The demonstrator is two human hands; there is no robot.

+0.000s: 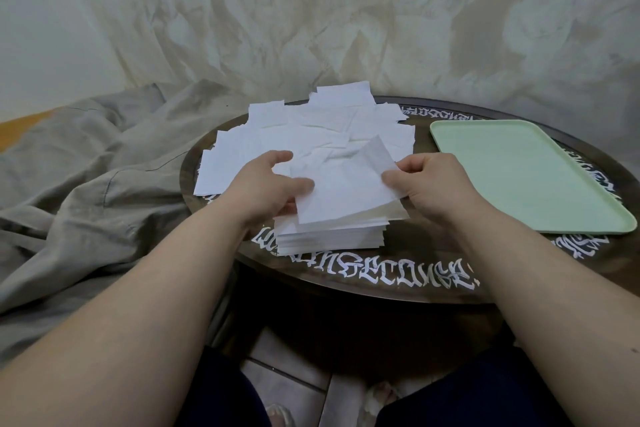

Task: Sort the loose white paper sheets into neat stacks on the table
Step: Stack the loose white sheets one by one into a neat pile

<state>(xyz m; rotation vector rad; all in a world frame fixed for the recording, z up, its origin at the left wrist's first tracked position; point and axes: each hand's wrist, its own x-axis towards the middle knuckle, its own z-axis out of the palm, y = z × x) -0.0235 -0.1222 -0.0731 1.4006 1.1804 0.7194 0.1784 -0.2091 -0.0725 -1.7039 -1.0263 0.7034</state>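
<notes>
round dark wooden table (398, 282), white gothic lettering round its rim. on it: loose heap of white paper sheets (311, 135) at the far left, a squared stack of sheets (329, 236) at the near edge, pale green tray (526, 177) on the right, apart from both

Dim, soft light; wide-angle edge distortion.

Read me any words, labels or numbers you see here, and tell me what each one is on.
White ornate lettering around the rim of the round dark table: too stylised and cut off to read with confidence.
Loose white paper sheets: no readable print.
Neat stack: none.
Sheet held by both hands: none.
Green tray: none.
</notes>
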